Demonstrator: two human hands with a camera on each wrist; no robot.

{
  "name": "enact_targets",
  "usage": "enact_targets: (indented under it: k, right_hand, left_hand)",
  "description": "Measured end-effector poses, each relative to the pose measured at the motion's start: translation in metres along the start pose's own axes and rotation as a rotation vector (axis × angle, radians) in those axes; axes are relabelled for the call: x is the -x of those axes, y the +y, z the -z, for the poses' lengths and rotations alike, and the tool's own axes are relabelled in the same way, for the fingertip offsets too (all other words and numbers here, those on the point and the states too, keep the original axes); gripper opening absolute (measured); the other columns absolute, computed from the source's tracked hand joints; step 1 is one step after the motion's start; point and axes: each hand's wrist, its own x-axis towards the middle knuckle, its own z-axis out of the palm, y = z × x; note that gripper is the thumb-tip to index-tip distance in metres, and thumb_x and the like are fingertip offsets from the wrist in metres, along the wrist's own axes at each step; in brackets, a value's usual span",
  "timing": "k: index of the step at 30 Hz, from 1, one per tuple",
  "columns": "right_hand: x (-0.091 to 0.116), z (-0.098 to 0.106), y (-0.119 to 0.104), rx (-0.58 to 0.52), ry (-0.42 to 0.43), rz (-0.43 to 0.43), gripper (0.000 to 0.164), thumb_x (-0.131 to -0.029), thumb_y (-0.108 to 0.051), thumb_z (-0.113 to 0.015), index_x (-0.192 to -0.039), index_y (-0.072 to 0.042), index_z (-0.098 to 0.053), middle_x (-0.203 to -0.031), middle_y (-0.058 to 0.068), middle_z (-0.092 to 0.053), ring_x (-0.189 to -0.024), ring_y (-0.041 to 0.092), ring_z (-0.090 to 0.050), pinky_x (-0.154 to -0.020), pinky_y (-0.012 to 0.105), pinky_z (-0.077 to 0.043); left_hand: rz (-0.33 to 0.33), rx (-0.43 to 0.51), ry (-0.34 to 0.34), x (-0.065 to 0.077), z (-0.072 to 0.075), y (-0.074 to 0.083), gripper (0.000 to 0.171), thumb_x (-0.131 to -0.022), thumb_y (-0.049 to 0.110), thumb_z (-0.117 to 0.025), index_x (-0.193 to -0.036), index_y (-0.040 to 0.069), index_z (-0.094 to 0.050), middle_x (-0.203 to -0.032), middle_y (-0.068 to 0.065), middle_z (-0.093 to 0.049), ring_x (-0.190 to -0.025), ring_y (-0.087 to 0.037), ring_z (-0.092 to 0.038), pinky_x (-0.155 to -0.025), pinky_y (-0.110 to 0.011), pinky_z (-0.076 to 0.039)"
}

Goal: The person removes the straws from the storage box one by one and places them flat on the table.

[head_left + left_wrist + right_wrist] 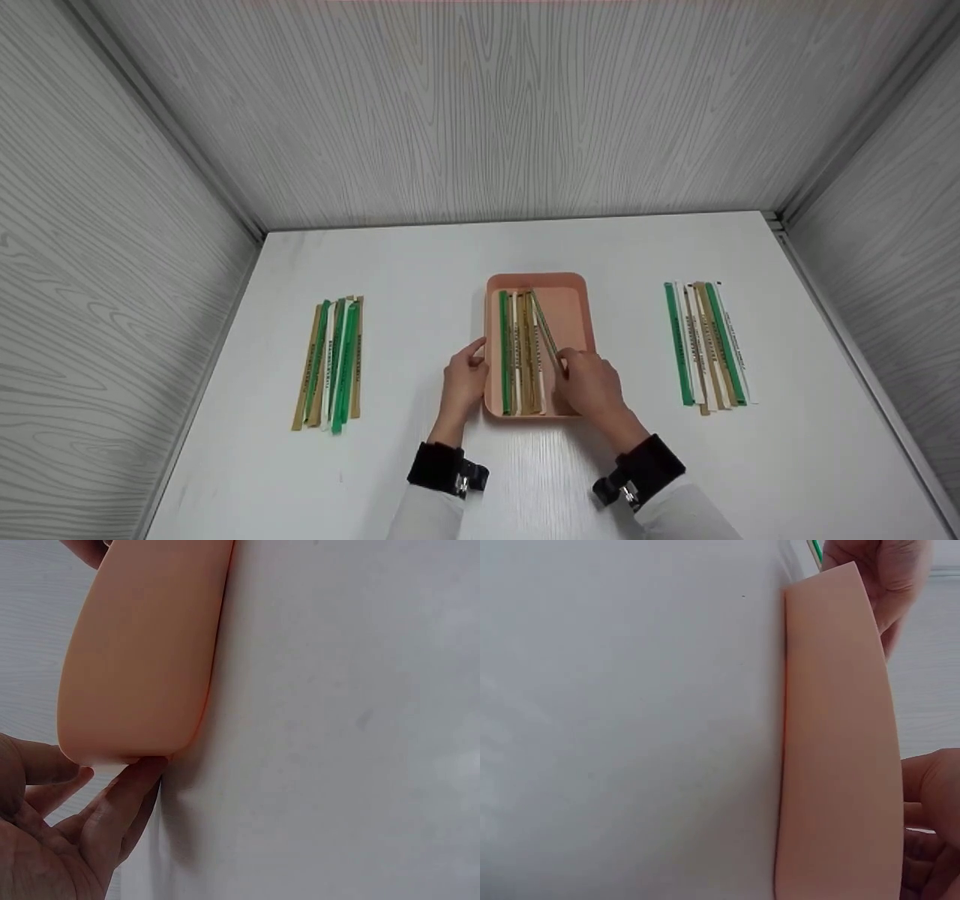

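A peach tray [577, 300] lies mid-table with several long, thin paper-wrapped straws [521, 352] in green, white and brown, side by side in its left part. My left hand [463, 381] grips the tray's left side; in the left wrist view its fingertips [154, 765] meet the wall near the base. Over the tray's right part, my right hand [592, 384] pinches a slanted green-edged straw [549, 337], whose far end reaches the top of the row. In the right wrist view the tray wall [840, 735] hides part of my right hand [937, 802].
A bundle of green, white and brown wrapped straws [330, 367] lies on the left of the white table [420, 262]. Another such bundle [709, 345] lies on the right. Grey wood-grain panels [480, 112] stand along the back and both sides.
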Motion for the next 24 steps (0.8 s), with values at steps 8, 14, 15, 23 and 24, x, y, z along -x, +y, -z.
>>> enact_targets:
  k: [8,14,15,23,24]
  right_hand:
    - [0.003,0.025,0.012,-0.068,0.008,-0.091,0.024,-0.089,-0.011,-0.070,-0.112,-0.004,-0.071,-0.075,0.002,-0.065,-0.064,0.016,-0.059,-0.054,0.035,-0.048]
    - [0.008,0.048,0.036,-0.087,0.064,-0.132,0.028,-0.085,-0.007,-0.066,-0.112,-0.002,-0.071,-0.078,0.004,-0.066,-0.064,0.018,-0.060,-0.054,0.036,-0.047]
    - [0.008,0.051,0.040,-0.087,0.073,-0.136,0.028,-0.085,-0.006,-0.066,-0.112,-0.001,-0.071,-0.078,0.005,-0.067,-0.064,0.018,-0.060,-0.054,0.036,-0.047]
    - [0.015,0.072,0.081,-0.024,0.120,-0.201,0.029,-0.085,-0.003,-0.064,-0.113,0.004,-0.068,-0.082,0.012,-0.067,-0.067,0.024,-0.061,-0.054,0.038,-0.047]
    - [0.016,0.074,0.087,-0.008,0.127,-0.212,0.030,-0.086,-0.003,-0.063,-0.114,0.005,-0.068,-0.083,0.014,-0.067,-0.067,0.024,-0.061,-0.054,0.037,-0.047]
  left_hand:
    - [-0.006,-0.011,-0.006,-0.001,0.000,-0.001,0.046,-0.093,0.001,-0.052,-0.138,0.006,-0.056,-0.101,-0.016,-0.069,-0.089,-0.024,-0.067,-0.076,-0.037,-0.053]
    - [-0.010,0.019,-0.009,0.000,0.000,-0.001,0.046,-0.093,0.002,-0.051,-0.139,0.005,-0.055,-0.101,-0.017,-0.068,-0.090,-0.026,-0.068,-0.076,-0.037,-0.053]
    - [-0.012,0.019,-0.008,0.000,0.000,-0.001,0.046,-0.093,0.002,-0.051,-0.139,0.005,-0.055,-0.101,-0.017,-0.068,-0.090,-0.026,-0.067,-0.076,-0.037,-0.053]
    - [-0.027,0.016,-0.006,0.000,0.000,-0.001,0.045,-0.093,0.001,-0.052,-0.138,0.004,-0.056,-0.099,-0.017,-0.068,-0.086,-0.025,-0.067,-0.073,-0.036,-0.053]
    - [-0.027,0.016,-0.006,0.000,0.000,-0.001,0.045,-0.093,0.001,-0.052,-0.138,0.004,-0.056,-0.099,-0.017,-0.069,-0.085,-0.025,-0.067,-0.072,-0.036,-0.053]
